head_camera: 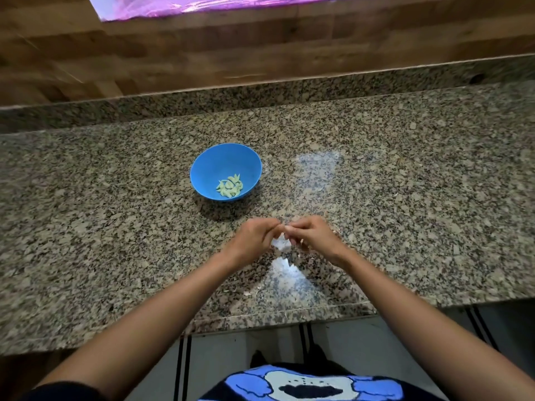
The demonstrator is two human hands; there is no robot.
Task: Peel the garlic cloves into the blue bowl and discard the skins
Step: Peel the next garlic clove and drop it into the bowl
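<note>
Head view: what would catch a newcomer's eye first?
The blue bowl stands on the speckled granite countertop, with peeled cloves heaped in its bottom. Nearer the person, the left hand and right hand meet, pinching a whitish garlic piece between them.

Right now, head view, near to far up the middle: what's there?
Counter front edge → left hand and right hand, level, both pinching garlic → blue bowl holding peeled cloves → granite upstand → wooden wall.

Before us, a speckled granite counter (115, 198), one blue bowl (220, 160) of peeled cloves (230, 185) near its middle
</note>
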